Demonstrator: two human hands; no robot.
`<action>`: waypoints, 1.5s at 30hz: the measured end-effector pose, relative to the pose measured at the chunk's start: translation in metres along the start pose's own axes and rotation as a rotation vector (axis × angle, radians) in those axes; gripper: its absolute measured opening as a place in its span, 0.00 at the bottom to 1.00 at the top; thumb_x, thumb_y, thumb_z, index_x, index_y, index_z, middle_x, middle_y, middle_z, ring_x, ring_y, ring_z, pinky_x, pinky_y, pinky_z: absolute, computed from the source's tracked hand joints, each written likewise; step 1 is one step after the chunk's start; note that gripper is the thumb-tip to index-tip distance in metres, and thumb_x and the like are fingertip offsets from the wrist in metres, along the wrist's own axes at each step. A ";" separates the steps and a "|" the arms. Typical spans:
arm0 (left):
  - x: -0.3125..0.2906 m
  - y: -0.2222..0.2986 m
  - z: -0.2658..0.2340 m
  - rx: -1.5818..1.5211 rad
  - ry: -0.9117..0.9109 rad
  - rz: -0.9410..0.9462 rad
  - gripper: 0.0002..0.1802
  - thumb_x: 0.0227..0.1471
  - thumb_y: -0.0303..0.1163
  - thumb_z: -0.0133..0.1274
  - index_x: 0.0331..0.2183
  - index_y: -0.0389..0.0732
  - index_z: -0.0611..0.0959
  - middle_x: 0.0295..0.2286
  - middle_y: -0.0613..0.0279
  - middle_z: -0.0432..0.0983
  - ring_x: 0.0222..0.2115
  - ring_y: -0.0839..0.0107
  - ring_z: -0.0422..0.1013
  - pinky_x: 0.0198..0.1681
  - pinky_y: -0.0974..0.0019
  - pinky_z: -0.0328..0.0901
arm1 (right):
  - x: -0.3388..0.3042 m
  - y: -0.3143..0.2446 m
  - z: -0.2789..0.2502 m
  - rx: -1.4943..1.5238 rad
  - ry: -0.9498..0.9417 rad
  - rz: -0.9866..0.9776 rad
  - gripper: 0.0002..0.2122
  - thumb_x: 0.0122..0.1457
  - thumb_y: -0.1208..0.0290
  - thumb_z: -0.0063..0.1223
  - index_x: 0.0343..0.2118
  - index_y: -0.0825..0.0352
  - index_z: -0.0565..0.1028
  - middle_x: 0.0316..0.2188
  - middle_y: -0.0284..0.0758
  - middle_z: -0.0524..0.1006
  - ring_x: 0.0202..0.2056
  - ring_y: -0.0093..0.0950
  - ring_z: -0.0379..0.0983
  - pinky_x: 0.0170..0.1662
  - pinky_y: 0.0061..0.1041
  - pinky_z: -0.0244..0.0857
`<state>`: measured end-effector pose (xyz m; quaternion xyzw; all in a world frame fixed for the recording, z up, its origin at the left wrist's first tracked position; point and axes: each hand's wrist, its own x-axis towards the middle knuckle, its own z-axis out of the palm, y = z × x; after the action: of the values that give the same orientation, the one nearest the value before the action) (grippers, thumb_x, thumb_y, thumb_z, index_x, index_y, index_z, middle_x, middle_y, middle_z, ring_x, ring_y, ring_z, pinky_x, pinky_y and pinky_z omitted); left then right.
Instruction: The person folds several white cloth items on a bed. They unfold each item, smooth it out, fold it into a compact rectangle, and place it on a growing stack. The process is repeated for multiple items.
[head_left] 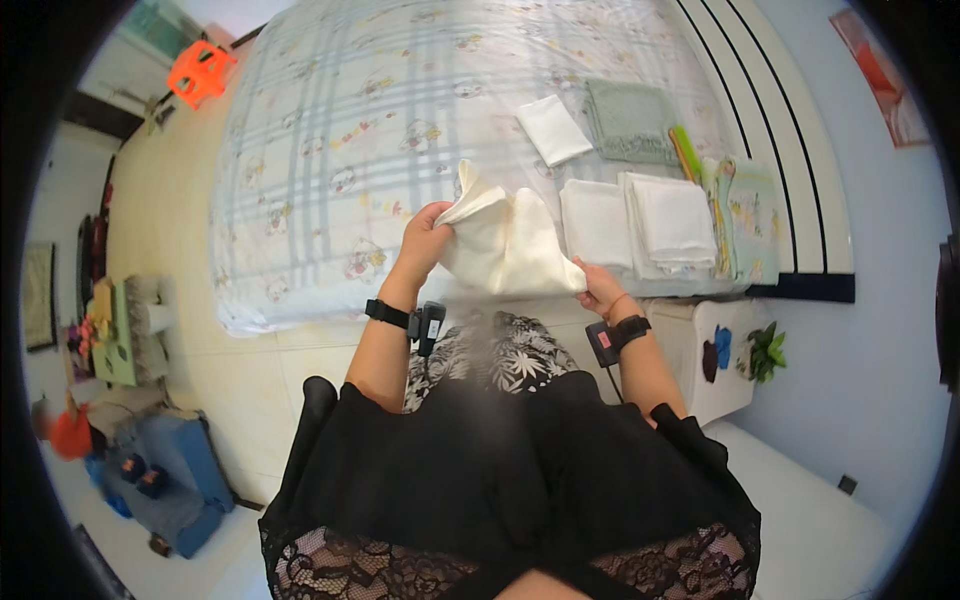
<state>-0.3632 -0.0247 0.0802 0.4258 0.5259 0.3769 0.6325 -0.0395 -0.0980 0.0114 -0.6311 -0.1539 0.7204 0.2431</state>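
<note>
A cream-white cloth (505, 240) hangs between my two hands, partly folded and creased, just over the near edge of the bed. My left hand (427, 236) pinches its left side, where a flap stands up. At its lower right corner, my right hand (598, 288) grips the fabric between thumb and fingers. Just right of the cloth lie a folded white cloth (597, 225) and a stack of white cloths (675, 222). Farther back rest a small folded white cloth (554, 130) and a folded grey-green towel (630, 120) with a fringed edge.
The bed (320, 150) has a checked, patterned sheet. A folded patterned fabric (750, 220) and a green and orange item (686, 152) sit by the striped headboard (790, 130). Right of me stands a white nightstand (680, 350) with a plant (766, 352). An orange stool (201, 72) stands far left.
</note>
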 end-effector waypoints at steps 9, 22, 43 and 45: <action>0.034 -0.016 0.027 0.406 0.326 0.405 0.21 0.47 0.26 0.50 0.46 0.35 0.74 0.43 0.57 0.72 0.43 0.69 0.68 0.46 0.68 0.63 | -0.049 -0.006 0.029 0.263 -0.145 -0.255 0.09 0.59 0.64 0.48 0.35 0.64 0.75 0.27 0.24 0.73 0.25 0.14 0.66 0.25 0.15 0.61; -0.010 -0.005 0.076 0.003 -0.407 -0.358 0.23 0.49 0.26 0.51 0.48 0.38 0.70 0.37 0.66 0.74 0.34 0.78 0.70 0.36 0.74 0.65 | -0.044 -0.010 0.080 0.113 -0.220 -0.514 0.12 0.60 0.65 0.44 0.39 0.68 0.73 0.31 0.30 0.73 0.33 0.18 0.68 0.31 0.19 0.63; -0.040 0.045 -0.189 -0.021 -0.612 -0.261 0.12 0.51 0.36 0.55 0.35 0.40 0.75 0.31 0.65 0.73 0.31 0.78 0.69 0.37 0.75 0.65 | -0.059 -0.002 0.366 -0.076 0.097 -0.658 0.11 0.54 0.69 0.45 0.32 0.74 0.74 0.27 0.33 0.76 0.28 0.21 0.74 0.33 0.21 0.72; -0.037 0.038 -0.202 -0.139 -0.587 -0.310 0.10 0.52 0.33 0.52 0.35 0.39 0.74 0.32 0.63 0.74 0.31 0.75 0.71 0.37 0.73 0.66 | -0.048 0.009 0.367 -0.037 0.103 -0.609 0.10 0.56 0.70 0.45 0.33 0.71 0.75 0.28 0.32 0.76 0.30 0.19 0.73 0.32 0.19 0.70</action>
<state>-0.5697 -0.0167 0.1111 0.3869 0.3529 0.1725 0.8343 -0.3981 -0.1005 0.1040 -0.5959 -0.3364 0.5786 0.4438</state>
